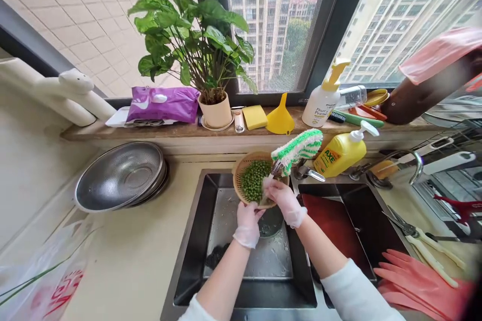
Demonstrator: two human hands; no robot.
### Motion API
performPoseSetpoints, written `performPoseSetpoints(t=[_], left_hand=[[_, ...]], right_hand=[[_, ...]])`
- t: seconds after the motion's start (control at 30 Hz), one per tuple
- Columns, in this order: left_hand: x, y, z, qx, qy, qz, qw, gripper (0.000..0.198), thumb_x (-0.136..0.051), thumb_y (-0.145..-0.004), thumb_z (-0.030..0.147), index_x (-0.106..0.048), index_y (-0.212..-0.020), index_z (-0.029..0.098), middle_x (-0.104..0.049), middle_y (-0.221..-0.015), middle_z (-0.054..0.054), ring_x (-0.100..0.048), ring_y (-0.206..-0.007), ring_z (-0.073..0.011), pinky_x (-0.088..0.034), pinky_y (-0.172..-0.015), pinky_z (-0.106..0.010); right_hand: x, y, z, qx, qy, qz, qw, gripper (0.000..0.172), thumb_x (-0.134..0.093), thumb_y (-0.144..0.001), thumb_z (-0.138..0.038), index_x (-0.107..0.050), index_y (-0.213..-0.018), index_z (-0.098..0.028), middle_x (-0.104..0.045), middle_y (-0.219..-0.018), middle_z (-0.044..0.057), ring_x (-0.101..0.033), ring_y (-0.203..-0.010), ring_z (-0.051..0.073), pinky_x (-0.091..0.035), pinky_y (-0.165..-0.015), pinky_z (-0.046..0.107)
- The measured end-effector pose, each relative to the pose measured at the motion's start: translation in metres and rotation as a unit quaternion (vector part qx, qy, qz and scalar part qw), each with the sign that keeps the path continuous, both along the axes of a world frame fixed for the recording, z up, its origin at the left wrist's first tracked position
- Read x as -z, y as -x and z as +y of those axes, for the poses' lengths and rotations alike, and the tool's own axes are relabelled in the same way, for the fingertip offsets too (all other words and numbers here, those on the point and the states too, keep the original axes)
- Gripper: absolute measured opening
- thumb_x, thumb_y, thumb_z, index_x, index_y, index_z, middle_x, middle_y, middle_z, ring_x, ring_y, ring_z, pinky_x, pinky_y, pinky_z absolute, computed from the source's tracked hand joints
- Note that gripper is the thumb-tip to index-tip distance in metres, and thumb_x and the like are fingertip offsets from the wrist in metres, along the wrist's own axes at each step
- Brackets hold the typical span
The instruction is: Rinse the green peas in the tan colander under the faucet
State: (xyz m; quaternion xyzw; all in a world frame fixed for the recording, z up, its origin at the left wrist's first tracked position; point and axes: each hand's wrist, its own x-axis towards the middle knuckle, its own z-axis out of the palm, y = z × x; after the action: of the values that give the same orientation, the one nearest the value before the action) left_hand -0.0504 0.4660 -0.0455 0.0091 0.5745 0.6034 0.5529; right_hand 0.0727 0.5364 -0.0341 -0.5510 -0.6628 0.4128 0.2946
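Both hands wear thin clear gloves over the steel sink (pixel 196 241). A round woven strainer (pixel 238 170) full of green peas (pixel 254 180) is tilted above the basin under the tap (pixel 307 171). My left hand (pixel 248 220) grips the strainer's lower rim from beneath. My right hand (pixel 282 199) is closed on the strainer's right edge, with water running over its fingers. A green and white cloth (pixel 299 146) is draped over the tap just above the right hand.
Stacked steel bowls (pixel 120 175) sit on the counter to the left. A yellow soap bottle (pixel 341 153) stands beside the tap. The sill holds a potted plant (pixel 199 45), funnel (pixel 280 118) and sponge (pixel 255 116). Pink rubber gloves (pixel 417 283) and scissors (pixel 425 243) lie right. A plastic bag (pixel 41 276) sits lower left.
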Motion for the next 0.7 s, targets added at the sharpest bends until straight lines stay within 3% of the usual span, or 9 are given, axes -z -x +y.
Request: performPoseSetpoints(t=[0.1,0.2,0.3,0.4,0.47,0.6,0.7], left_hand=[[0.0,0.005,-0.005,0.036,0.015,0.025,0.999,0.027,-0.06,-0.073,0.007,-0.056,-0.096,0.019,-0.07,-0.088,-0.005,-0.071,-0.079,-0.0193,-0.06,-0.077,-0.038],[0.002,0.008,-0.009,0.063,0.026,0.059,0.996,0.03,-0.063,-0.07,0.007,-0.057,-0.097,0.019,-0.07,-0.087,-0.005,-0.07,-0.081,-0.0192,-0.06,-0.076,-0.035],[0.002,0.012,-0.012,0.127,0.038,0.037,0.99,0.031,-0.063,-0.068,0.008,-0.058,-0.097,0.018,-0.071,-0.085,-0.006,-0.07,-0.076,-0.0186,-0.06,-0.071,-0.033],[0.002,0.016,-0.011,0.177,0.049,0.042,0.982,0.031,-0.059,-0.066,0.006,-0.058,-0.095,0.017,-0.07,-0.082,-0.006,-0.069,-0.071,-0.0176,-0.06,-0.065,-0.032],[0.0,0.019,-0.006,0.172,0.047,0.062,0.982,0.033,-0.057,-0.065,0.004,-0.057,-0.096,0.017,-0.069,-0.083,-0.006,-0.069,-0.071,-0.0174,-0.06,-0.064,-0.031],[-0.009,0.027,0.008,0.19,0.039,0.083,0.977,0.032,-0.06,-0.066,0.004,-0.058,-0.095,0.017,-0.07,-0.082,-0.007,-0.069,-0.068,-0.02,-0.061,-0.059,-0.033],[-0.016,0.031,0.015,0.165,0.022,0.118,0.979,0.03,-0.058,-0.069,0.003,-0.057,-0.095,0.016,-0.069,-0.085,-0.007,-0.069,-0.07,-0.0186,-0.061,-0.061,-0.032]], right_hand=[[-0.014,-0.016,-0.011,0.027,0.08,0.135,0.987,0.035,-0.059,-0.081,-0.035,-0.07,-0.108,-0.017,-0.074,-0.103,0.01,-0.069,-0.093,0.022,-0.057,-0.082,0.037],[-0.031,-0.027,-0.019,0.096,0.184,0.28,0.937,0.042,-0.072,-0.069,-0.037,-0.07,-0.105,-0.017,-0.072,-0.11,0.012,-0.068,-0.1,0.025,-0.055,-0.088,0.04],[-0.042,-0.038,-0.026,0.096,0.238,0.297,0.92,0.049,-0.077,-0.066,-0.041,-0.069,-0.109,-0.019,-0.071,-0.113,0.012,-0.069,-0.099,0.025,-0.055,-0.088,0.041],[-0.044,-0.051,-0.029,0.11,0.216,0.284,0.928,0.054,-0.079,-0.064,-0.052,-0.07,-0.106,-0.019,-0.072,-0.108,0.012,-0.07,-0.093,0.025,-0.056,-0.086,0.042],[-0.045,-0.06,-0.031,0.13,0.187,0.274,0.934,0.059,-0.079,-0.061,-0.057,-0.07,-0.104,-0.018,-0.073,-0.105,0.013,-0.07,-0.093,0.026,-0.055,-0.087,0.042],[-0.048,-0.075,-0.037,0.099,0.197,0.245,0.944,0.06,-0.075,-0.066,-0.061,-0.07,-0.107,-0.017,-0.073,-0.103,0.014,-0.07,-0.091,0.026,-0.055,-0.085,0.042],[-0.047,-0.083,-0.039,0.112,0.174,0.244,0.947,0.06,-0.074,-0.066,-0.062,-0.07,-0.106,-0.017,-0.073,-0.103,0.014,-0.07,-0.091,0.026,-0.054,-0.086,0.042]])
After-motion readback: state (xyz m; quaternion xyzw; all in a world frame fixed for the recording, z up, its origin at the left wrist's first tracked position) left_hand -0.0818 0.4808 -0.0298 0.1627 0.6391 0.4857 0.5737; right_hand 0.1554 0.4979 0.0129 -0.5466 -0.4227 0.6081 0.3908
